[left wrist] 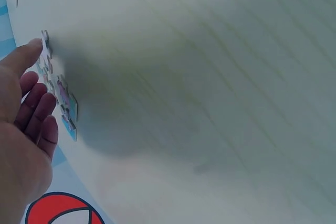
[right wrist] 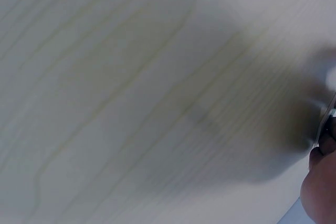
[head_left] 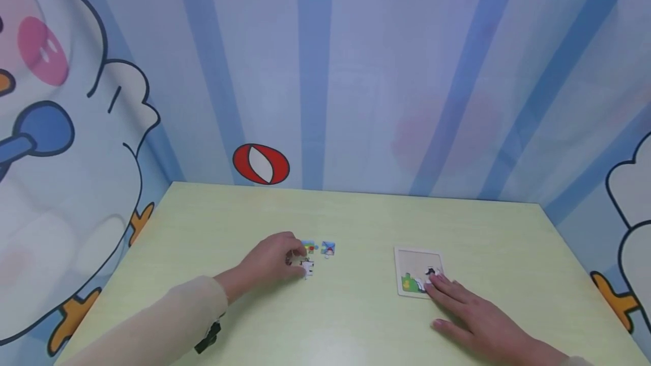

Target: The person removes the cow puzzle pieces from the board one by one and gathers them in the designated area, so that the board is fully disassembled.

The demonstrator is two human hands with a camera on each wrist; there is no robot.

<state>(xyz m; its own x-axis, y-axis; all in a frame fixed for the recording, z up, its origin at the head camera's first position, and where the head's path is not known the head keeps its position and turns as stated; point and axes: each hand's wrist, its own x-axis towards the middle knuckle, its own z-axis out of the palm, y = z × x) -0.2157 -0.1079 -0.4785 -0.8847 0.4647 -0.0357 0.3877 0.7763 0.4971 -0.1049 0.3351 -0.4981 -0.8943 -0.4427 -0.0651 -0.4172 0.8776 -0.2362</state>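
My left hand [head_left: 277, 257] is bent over a small group of jigsaw pieces, thumb and fingers apart. Its thumb meets a black-and-white puzzle piece [head_left: 307, 268], while the fingertips come near a colourful puzzle piece [head_left: 308, 246]. A blue puzzle piece [head_left: 328, 248] lies just to the right. In the left wrist view the thumb tip touches a piece [left wrist: 46, 53]; whether it is lifted is unclear. With fingers extended, my right hand [head_left: 473, 312] rests on the lower right of a framed puzzle board [head_left: 417, 257], covering part of it. Some pieces sit along the board's lower edge.
Both hands are over a pale wood-grain table [head_left: 356, 321]. A blue striped backdrop [head_left: 366, 83] with cartoon figures stands behind its far edge and along its sides.
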